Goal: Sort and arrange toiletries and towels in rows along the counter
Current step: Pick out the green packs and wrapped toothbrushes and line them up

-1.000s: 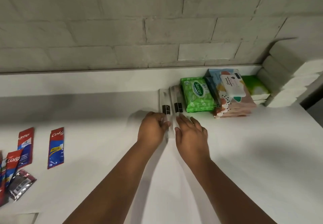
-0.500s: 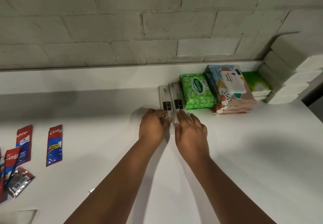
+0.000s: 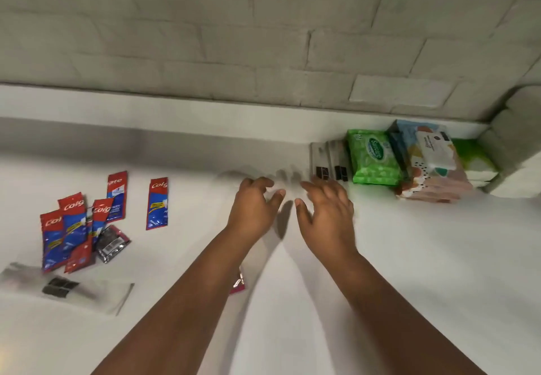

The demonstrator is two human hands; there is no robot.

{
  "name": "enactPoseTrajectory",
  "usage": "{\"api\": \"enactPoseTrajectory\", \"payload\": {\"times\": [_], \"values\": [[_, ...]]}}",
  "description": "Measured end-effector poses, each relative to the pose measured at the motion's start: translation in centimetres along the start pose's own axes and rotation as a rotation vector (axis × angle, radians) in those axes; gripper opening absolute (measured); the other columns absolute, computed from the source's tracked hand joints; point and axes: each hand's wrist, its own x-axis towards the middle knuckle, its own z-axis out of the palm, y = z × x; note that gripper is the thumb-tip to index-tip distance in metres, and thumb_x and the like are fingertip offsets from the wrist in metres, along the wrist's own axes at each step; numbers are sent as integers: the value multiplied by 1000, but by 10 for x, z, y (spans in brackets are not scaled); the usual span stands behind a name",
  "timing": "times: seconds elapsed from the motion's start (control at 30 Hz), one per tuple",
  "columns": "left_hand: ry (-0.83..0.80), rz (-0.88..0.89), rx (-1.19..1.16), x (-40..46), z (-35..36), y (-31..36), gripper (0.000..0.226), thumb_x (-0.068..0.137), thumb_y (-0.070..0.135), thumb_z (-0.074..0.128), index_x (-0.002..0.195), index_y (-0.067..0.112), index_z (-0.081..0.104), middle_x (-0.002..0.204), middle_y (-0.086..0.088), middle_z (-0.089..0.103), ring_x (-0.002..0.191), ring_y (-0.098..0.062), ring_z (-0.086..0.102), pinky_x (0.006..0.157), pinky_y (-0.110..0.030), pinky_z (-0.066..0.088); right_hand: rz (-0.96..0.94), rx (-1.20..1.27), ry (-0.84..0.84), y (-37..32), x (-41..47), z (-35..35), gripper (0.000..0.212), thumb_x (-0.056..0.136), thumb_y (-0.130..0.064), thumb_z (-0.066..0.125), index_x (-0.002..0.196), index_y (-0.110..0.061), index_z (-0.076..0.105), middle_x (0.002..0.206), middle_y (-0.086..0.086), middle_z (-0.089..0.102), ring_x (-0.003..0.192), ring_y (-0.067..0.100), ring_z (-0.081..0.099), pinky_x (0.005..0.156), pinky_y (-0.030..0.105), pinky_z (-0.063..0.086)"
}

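Both hands hold nothing; the left hand [image 3: 253, 205] and right hand [image 3: 325, 209] hover over the counter [image 3: 409, 257] with fingers loosely spread, apart from everything. At two o'clock from the right hand lie two clear sleeves [image 3: 329, 159], side by side, just left of the green wipes [image 3: 374, 158]. At nine o'clock, well apart, the toothpaste sachets [image 3: 83, 222] lie in a loose heap, one sachet [image 3: 157, 203] alone. These look light, flat, floppy and slick; probably best pinched at an edge or slid flat.
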Motion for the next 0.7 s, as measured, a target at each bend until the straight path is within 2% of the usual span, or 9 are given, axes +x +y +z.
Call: {"api": "enactPoseTrajectory", "payload": {"times": [0.2,0.37,0.47,0.57,0.7], "values": [[119,-73,35,-28,-82,-47,32,90,39,60,116,20,62,118,-2,50,87,-15,62,81,-24,46,-128,75,-173,-73,-14,21,36,93,-36,56,127,-27,60,137,-6,54,136,21,35,106,40,32],[214,-130,158,-58,-151,-97,31,90,37,61,117,20,64,121,-5,52,104,-21,58,92,-34,48,-273,114,-304,-142,-35,49,36,89,-38,54,122,-27,63,130,-5,59,127,22,45,99,36,38],[255,-175,201,-74,-184,-126,26,89,31,65,113,21,65,117,-1,53,97,-19,60,89,-33,50,-349,152,-407,-184,-53,67,34,92,-35,57,124,-27,61,129,-6,57,122,17,45,101,32,42],[208,-206,239,-86,-208,-153,11,86,25,68,96,26,69,104,5,57,93,-15,60,84,-30,51,-356,184,-528,-218,-73,84,35,92,-37,58,125,-24,61,125,-4,56,117,16,44,99,28,41],[149,-262,194,-103,-230,-180,9,80,16,70,88,21,72,95,-2,67,86,-21,65,78,-37,55,-378,115,-627,-251,-90,101,37,91,-40,58,123,-21,61,125,2,54,115,23,45,96,31,40]]}}
